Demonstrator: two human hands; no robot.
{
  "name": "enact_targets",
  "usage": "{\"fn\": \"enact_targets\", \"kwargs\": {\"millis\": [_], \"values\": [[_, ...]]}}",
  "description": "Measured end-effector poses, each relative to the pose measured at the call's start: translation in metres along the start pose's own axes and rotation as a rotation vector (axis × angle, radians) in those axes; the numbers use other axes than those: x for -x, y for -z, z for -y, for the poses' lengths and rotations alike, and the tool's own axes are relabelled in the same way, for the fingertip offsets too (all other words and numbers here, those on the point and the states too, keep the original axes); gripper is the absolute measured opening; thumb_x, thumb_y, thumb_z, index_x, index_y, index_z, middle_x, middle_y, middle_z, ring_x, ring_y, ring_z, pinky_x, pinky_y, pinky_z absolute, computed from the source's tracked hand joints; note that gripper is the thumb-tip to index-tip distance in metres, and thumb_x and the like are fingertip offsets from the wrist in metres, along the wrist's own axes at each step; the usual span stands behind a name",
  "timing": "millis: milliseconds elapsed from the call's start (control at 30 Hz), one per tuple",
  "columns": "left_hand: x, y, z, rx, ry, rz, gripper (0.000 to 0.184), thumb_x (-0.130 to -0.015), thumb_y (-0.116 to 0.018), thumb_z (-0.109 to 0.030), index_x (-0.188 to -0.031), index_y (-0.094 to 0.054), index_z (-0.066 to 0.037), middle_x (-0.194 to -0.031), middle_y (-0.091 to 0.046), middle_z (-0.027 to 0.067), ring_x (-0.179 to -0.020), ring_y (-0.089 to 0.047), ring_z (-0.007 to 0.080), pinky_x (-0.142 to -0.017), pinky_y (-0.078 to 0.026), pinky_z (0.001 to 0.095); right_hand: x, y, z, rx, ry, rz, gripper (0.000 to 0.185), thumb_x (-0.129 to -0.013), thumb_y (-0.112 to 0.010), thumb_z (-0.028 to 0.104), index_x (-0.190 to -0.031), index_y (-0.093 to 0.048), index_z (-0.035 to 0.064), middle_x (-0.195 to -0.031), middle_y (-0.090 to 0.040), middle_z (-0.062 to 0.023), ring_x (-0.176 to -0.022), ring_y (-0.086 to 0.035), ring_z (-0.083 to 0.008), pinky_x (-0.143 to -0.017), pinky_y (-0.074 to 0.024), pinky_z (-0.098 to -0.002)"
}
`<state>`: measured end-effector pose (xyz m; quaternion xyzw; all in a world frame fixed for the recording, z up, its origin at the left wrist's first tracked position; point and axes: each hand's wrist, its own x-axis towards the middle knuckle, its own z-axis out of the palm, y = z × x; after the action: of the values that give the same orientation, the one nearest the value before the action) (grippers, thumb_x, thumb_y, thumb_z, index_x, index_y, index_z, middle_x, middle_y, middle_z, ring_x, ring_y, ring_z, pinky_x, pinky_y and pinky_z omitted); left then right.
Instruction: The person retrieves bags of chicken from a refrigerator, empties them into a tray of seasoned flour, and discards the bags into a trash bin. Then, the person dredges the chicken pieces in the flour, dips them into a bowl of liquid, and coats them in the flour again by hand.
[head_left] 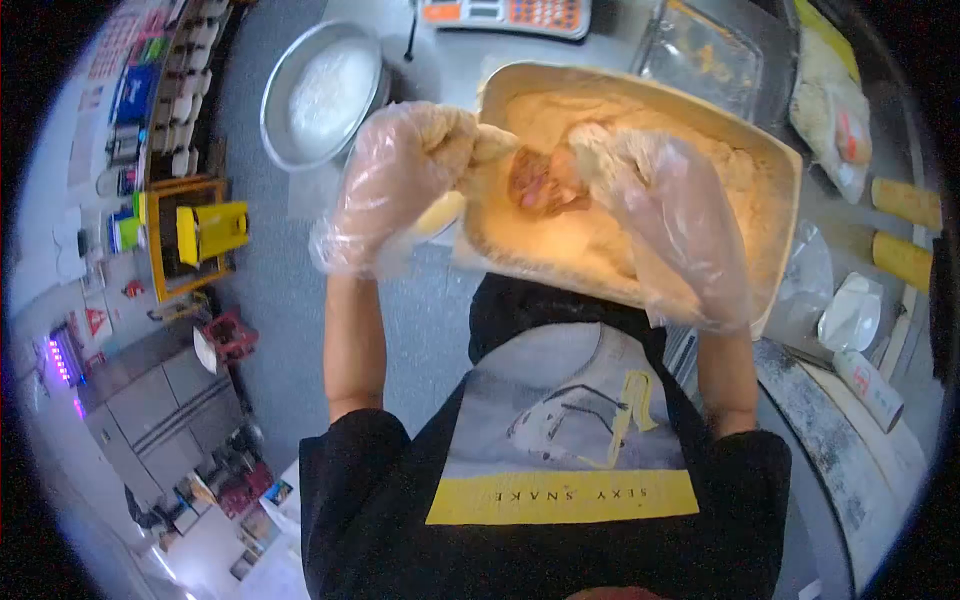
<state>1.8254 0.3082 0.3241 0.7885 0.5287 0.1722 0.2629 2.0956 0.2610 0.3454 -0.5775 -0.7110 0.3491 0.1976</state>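
My left hand (405,165) wears a clear plastic glove, and breading coats its fingertips. It is closed on one side of a reddish piece of raw meat (535,185). On the other side, my gloved right hand (665,190), also floury at the fingers, pinches the same piece. The meat hangs between both hands over a deep rectangular tub (788,200). Pale orange breading flour (690,130) fills the tub in uneven heaps. Motion blurs the meat and fingertips, so its exact shape cannot be made out.
A metal bowl (270,120) with white contents stands at the upper left. Behind the tub are a device with orange keys (545,15) and a clear tray (700,60). Plastic bags (840,110) and yellowish rolls (905,200) lie at the right. A yellow bin (212,232) is farther left.
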Motion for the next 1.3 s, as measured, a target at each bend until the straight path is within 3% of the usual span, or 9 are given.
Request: {"fn": "enact_targets", "kwargs": {"millis": [133,200,433,533,633,833,900,1033,1300], "values": [[0.033,0.018,0.054,-0.115,0.004,-0.077,0.017,-0.083,-0.070,-0.008,-0.097,-0.069,0.001,-0.083,-0.070,0.0149,-0.074,-0.070,0.0229,-0.069,-0.055,0.0344,-0.028,-0.062,0.028,0.010,0.411,-0.197,0.028,-0.082,-0.067,0.010,-0.108,-0.062,0.0032,-0.094,-0.062,-0.0172,-0.088,-0.062,-0.0360,-0.079,-0.0494,-0.0422],[0.044,0.027,0.072,-0.036,0.100,-0.076,0.016,-0.083,-0.070,-0.011,-0.094,-0.070,0.000,-0.082,-0.070,0.0155,-0.073,-0.070,0.0240,-0.067,-0.054,0.0355,-0.039,-0.096,0.047,-0.383,0.334,-0.291,0.025,-0.084,-0.064,0.012,-0.108,-0.062,0.0030,-0.096,-0.062,-0.0165,-0.086,-0.063,-0.0342,-0.076,-0.0498,-0.0419],[0.069,-0.008,0.164,0.085,0.092,-0.334,0.011,-0.085,-0.062,-0.008,-0.090,-0.071,-0.002,-0.086,-0.069,0.0199,-0.077,-0.068,0.0347,-0.070,-0.053,0.0398,-0.109,-0.180,0.088,0.031,0.194,-0.184,0.018,-0.088,-0.057,0.018,-0.095,-0.062,0.0019,-0.079,-0.060,-0.0215,-0.076,-0.064,-0.0331,-0.071,-0.0499,-0.0420],[0.077,-0.036,0.192,0.018,0.180,-0.300,0.016,-0.086,-0.063,-0.016,-0.088,-0.071,-0.002,-0.084,-0.068,0.0213,-0.080,-0.066,0.0373,-0.072,-0.052,0.0450,-0.129,-0.222,0.066,-0.359,0.069,-0.062,0.014,-0.089,-0.057,0.012,-0.097,-0.063,0.0026,-0.083,-0.064,-0.0142,-0.077,-0.063,-0.0286,-0.071,-0.0499,-0.0394],[0.082,-0.063,0.222,0.011,0.158,-0.323,0.021,-0.085,-0.066,-0.024,-0.091,-0.071,-0.004,-0.083,-0.067,0.0210,-0.078,-0.064,0.0396,-0.071,-0.051,0.0476,-0.144,-0.238,0.062,-0.218,0.004,0.013,0.023,-0.089,-0.053,0.019,-0.081,-0.059,-0.0014,-0.068,-0.058,-0.0240,-0.071,-0.064,-0.0378,-0.069,-0.0498,-0.0456],[0.081,-0.056,0.219,-0.110,0.232,-0.228,0.026,-0.086,-0.063,-0.029,-0.095,-0.069,-0.005,-0.091,-0.067,0.0215,-0.083,-0.063,0.0422,-0.072,-0.051,0.0481,-0.164,-0.275,-0.001,0.362,0.284,-0.023,0.020,-0.092,-0.049,0.015,-0.088,-0.064,0.0024,-0.088,-0.066,-0.0172,-0.089,-0.065,-0.0323,-0.080,-0.0514,-0.0425],[0.084,-0.057,0.220,0.236,0.228,-0.328,0.024,-0.086,-0.057,-0.025,-0.081,-0.067,-0.003,-0.082,-0.066,0.0220,-0.076,-0.063,0.0426,-0.069,-0.050,0.0526,-0.163,-0.280,0.004,0.844,0.262,0.256,0.015,-0.088,-0.050,0.010,-0.093,-0.063,0.0046,-0.094,-0.064,-0.0136,-0.091,-0.063,-0.0315,-0.083,-0.0504,-0.0391],[0.084,-0.060,0.225,0.113,0.269,-0.141,0.027,-0.086,-0.058,-0.028,-0.094,-0.068,-0.004,-0.094,-0.067,0.0223,-0.091,-0.063,0.0422,-0.080,-0.050,0.0506,-0.142,-0.288,-0.004,0.345,0.322,-0.077,0.012,-0.085,-0.052,0.010,-0.085,-0.060,0.0011,-0.079,-0.063,-0.0183,-0.079,-0.065,-0.0307,-0.073,-0.0531,-0.0424],[0.081,-0.077,0.231,0.099,0.229,-0.165,0.025,-0.086,-0.056,-0.026,-0.088,-0.067,-0.003,-0.090,-0.066,0.0238,-0.086,-0.063,0.0422,-0.075,-0.049,0.0514,-0.138,-0.277,0.029,0.883,0.412,-0.146,0.011,-0.081,-0.052,0.009,-0.089,-0.058,0.0038,-0.080,-0.060,-0.0121,-0.074,-0.063,-0.0262,-0.069,-0.0530,-0.0365]]}}
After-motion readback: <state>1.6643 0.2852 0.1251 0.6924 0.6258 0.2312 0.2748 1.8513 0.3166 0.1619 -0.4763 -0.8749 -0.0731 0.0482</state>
